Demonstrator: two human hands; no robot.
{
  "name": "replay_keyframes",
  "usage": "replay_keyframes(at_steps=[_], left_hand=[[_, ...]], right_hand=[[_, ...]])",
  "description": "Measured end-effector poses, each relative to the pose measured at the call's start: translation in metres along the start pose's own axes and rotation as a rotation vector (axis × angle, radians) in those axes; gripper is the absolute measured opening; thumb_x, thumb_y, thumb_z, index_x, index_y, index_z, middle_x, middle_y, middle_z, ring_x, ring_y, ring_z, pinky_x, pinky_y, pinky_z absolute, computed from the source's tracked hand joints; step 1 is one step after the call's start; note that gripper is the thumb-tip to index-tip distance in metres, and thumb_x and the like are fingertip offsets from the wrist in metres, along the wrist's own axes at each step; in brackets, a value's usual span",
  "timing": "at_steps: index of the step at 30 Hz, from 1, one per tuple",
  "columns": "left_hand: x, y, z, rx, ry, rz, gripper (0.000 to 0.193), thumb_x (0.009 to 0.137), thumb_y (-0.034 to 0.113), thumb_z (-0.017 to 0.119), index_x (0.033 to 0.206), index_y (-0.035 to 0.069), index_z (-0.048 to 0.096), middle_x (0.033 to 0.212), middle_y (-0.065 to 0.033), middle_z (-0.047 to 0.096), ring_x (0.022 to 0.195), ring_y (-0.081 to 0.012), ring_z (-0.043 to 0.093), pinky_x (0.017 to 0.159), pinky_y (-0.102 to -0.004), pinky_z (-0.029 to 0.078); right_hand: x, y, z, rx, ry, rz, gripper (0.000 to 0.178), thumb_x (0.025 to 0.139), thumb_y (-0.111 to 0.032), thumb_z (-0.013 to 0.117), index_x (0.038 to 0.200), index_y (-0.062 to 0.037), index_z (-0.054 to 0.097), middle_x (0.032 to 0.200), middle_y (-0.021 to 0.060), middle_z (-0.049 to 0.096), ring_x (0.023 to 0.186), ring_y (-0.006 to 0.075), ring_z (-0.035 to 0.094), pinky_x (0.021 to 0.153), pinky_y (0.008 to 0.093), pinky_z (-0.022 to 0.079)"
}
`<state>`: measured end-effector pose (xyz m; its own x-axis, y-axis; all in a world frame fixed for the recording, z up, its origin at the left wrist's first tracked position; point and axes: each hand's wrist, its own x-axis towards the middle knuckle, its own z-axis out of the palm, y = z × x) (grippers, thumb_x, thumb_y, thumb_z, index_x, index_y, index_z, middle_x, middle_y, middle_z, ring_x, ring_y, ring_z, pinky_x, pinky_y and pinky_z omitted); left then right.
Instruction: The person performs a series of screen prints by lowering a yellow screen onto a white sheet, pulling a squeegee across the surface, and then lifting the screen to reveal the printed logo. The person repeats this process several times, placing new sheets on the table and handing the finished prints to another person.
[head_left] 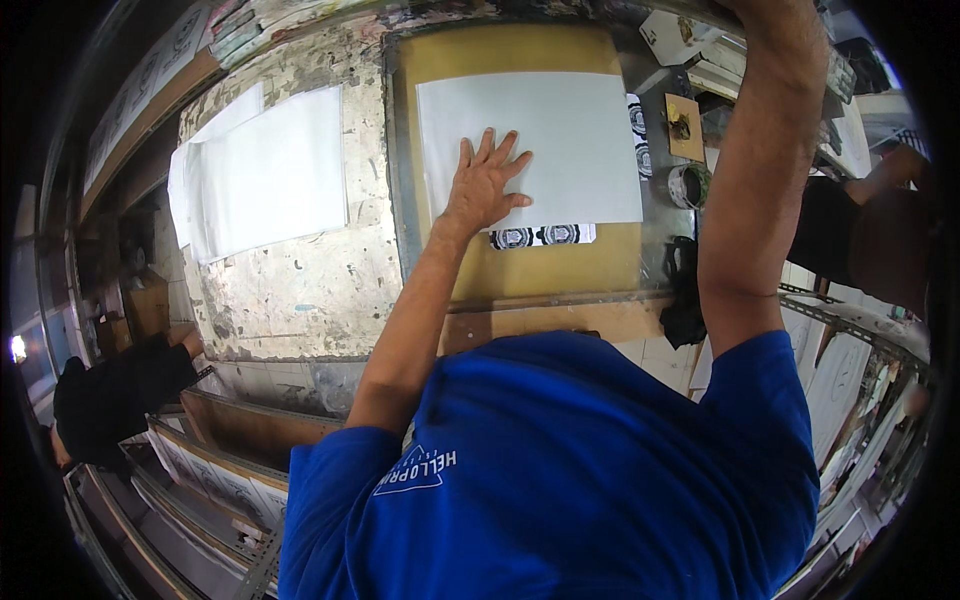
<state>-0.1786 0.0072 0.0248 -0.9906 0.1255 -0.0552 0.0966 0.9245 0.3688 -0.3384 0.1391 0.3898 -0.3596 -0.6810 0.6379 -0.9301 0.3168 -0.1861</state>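
Observation:
My left hand (pixel 484 188) lies flat with fingers spread on a large white sheet of paper (pixel 580 140). The sheet rests on a yellowish flat board (pixel 560 272). From under its near edge pokes a strip with round black printed designs (pixel 543 236), and similar prints (pixel 638 130) show past its right edge. My right forearm (pixel 755 220) reaches up and away along the right side. The right hand itself is cut off at the upper edge, so its fingers and anything in them are hidden.
Left of the board, more white sheets (pixel 270 180) lie on a paint-stained table (pixel 290 310). A small round container (pixel 688 186) and a brown card with a dark blob (pixel 684 127) sit to the right. Other people (pixel 120 400) are at the far left and right. Racks (pixel 210 480) stand lower left.

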Motion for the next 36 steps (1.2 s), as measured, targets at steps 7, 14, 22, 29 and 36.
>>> replay_keyframes(at_steps=[7,14,22,29,36], left_hand=[[-0.009,0.001,-0.026,-0.21,0.341,-0.014,0.085,0.08,0.048,0.081,0.152,0.016,0.05,0.162,-0.0092,0.042,0.153,-0.0391,0.028,0.125,-0.0593,0.015],[-0.071,0.031,-0.143,-1.262,1.233,0.117,0.125,0.067,0.019,0.09,0.163,-0.003,0.013,0.132,-0.0182,0.06,0.115,-0.0295,0.064,0.098,-0.0423,0.055],[-0.165,0.012,-0.036,-1.168,0.83,-0.34,0.104,0.062,0.012,0.097,0.15,-0.006,0.046,0.135,-0.0145,0.063,0.116,-0.0218,0.062,0.102,-0.0345,0.05],[-0.186,-0.013,0.036,-0.576,0.731,-0.281,0.092,0.063,0.023,0.094,0.144,0.0,0.055,0.142,-0.0196,0.059,0.123,-0.0344,0.055,0.106,-0.0427,0.045],[-0.187,-0.013,0.034,-0.345,0.667,-0.299,0.08,0.07,0.028,0.089,0.137,-0.003,0.058,0.154,-0.0255,0.045,0.132,-0.0443,0.045,0.109,-0.0512,0.039]], right_hand=[[-0.005,0.003,0.004,0.047,-0.122,0.064,0.069,0.074,-0.06,0.084,0.11,-0.0014,0.079,0.091,0.0168,0.078,0.076,0.0263,0.072,0.071,0.0352,0.058],[-0.086,-0.031,0.015,-0.019,-0.109,0.075,0.059,0.071,-0.019,0.087,0.128,-0.0135,0.073,0.112,0.0145,0.076,0.095,0.0281,0.073,0.089,0.0364,0.057],[-0.193,-0.066,0.082,0.189,-0.143,0.273,0.041,0.076,-0.023,0.083,0.116,-0.0207,0.079,0.075,0.0057,0.063,0.066,0.0261,0.06,0.06,0.0389,0.046],[-0.261,-0.051,0.154,0.246,-0.55,0.433,0.061,0.079,-0.024,0.082,0.137,-0.0239,0.066,0.088,0.0084,0.067,0.084,0.0289,0.064,0.082,0.0419,0.045],[-0.277,-0.04,0.194,0.039,-0.467,0.426,0.071,0.068,-0.01,0.079,0.137,-0.0224,0.063,0.103,0.008,0.059,0.104,0.0262,0.053,0.095,0.0489,0.032]])
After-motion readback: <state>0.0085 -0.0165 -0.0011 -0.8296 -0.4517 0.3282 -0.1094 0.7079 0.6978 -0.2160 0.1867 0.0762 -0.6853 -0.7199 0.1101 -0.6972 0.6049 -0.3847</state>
